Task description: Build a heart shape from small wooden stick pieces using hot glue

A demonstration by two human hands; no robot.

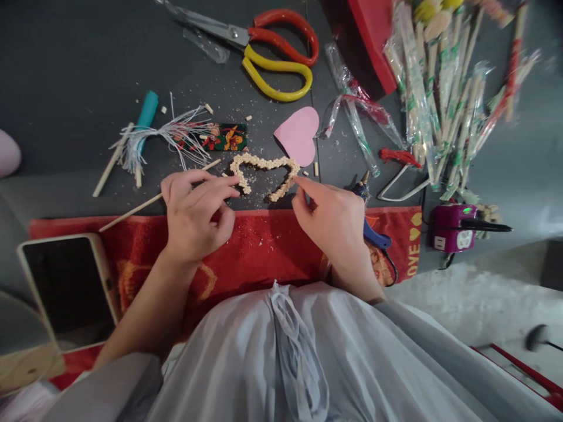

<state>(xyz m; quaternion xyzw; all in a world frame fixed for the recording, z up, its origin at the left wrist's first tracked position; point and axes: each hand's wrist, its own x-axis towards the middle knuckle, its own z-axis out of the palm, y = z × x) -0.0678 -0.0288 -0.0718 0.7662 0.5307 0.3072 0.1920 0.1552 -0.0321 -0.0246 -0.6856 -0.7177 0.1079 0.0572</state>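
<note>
At twelve o'clock, left hand and right hand pinch the bead heart — unglued bits may crumble off.

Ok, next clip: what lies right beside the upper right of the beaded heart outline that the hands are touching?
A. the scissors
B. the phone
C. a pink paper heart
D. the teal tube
C. The pink paper heart sits against the upper right of the beaded heart outline, which the left hand and right hand touch at either side.
</note>
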